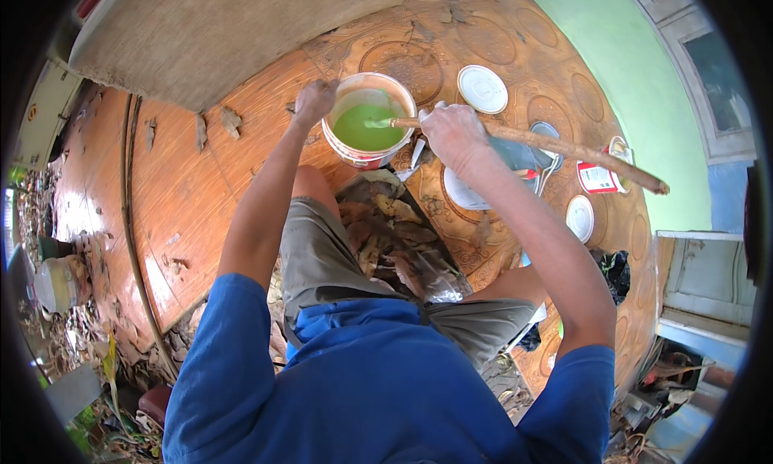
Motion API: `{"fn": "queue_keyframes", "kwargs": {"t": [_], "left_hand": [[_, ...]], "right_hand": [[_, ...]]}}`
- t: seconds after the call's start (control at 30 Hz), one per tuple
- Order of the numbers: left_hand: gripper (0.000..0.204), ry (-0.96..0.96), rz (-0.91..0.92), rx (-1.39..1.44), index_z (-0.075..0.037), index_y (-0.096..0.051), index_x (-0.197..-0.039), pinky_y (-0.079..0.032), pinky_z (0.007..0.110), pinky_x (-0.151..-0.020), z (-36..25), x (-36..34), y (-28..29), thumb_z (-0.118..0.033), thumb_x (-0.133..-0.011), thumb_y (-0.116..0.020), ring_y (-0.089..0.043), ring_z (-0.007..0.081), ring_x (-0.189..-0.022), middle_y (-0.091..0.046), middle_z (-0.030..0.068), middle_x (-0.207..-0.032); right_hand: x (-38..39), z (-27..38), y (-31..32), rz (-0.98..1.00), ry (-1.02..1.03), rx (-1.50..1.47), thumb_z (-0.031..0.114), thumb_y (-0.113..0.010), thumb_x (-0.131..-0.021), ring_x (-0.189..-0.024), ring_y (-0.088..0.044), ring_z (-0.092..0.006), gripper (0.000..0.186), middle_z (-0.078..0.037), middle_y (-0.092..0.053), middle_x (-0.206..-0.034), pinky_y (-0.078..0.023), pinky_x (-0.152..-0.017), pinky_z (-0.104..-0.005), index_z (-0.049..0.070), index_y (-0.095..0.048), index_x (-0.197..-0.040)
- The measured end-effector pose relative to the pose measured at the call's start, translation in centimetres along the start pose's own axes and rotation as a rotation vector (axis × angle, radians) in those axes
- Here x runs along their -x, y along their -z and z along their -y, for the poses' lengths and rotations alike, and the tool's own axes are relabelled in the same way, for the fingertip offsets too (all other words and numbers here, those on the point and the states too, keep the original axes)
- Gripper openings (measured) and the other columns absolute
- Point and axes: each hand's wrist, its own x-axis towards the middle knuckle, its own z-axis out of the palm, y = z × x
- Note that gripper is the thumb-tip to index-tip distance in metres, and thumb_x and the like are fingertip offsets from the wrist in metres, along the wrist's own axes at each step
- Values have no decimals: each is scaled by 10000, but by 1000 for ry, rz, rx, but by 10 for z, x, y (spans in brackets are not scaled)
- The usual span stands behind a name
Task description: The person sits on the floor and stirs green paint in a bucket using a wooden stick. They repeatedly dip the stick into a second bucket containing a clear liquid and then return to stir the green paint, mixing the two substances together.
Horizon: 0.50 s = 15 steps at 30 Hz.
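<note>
Head view: the work in hand looks like stirring. A bucket (372, 84) stands upright on the floor (181, 182), ahead of the person's knees, with green paint (361, 132) inside, well below the rim. The right hand (455, 134) is closed around a long wooden stick (568, 148), gripping it nearer the bucket end, just beyond the rim. The stick slants over the rim; its inner end is coated in green, though whether the tip is under the surface or just above it is hard to tell. The other end sticks out freely to the right, above a red-and-white can (597, 179). The left hand (316, 102) is curled at the left side of the rim and appears to grip it, which would steady the bucket.

A white lid (483, 89) lies flat beyond the bucket to the right, and a smaller lid (580, 218) lies near the can.

As a judgement, the next move calls for the coated end kept inside the bucket, a firm left hold against tipping, and a slow sweep so that paint does not splash over the rim.
</note>
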Motion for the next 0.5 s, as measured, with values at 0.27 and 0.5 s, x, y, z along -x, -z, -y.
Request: {"fn": "queue_keyframes", "kwargs": {"t": [0.27, 0.5], "left_hand": [[594, 7, -56, 31, -28, -657, -927, -454, 411, -803, 13, -6, -16, -583, -842, -464, -613, 353, -894, -655, 208, -894], [653, 2, -115, 84, -9, -656, -814, -473, 407, -722, 2, 16, -19, -646, -801, -511, -630, 337, -779, -648, 204, -760]], "right_hand": [[20, -15, -5, 63, -103, -213, 111, -527, -846, -869, -658, -270, 181, -142, -673, -891, -525, -766, -363, 31, -684, -884], [43, -35, -15, 133, -200, -394, 95, -543, -824, -870, -635, -326, 163, -183, -651, -863, -503, -774, -420, 23, -646, -927]]}}
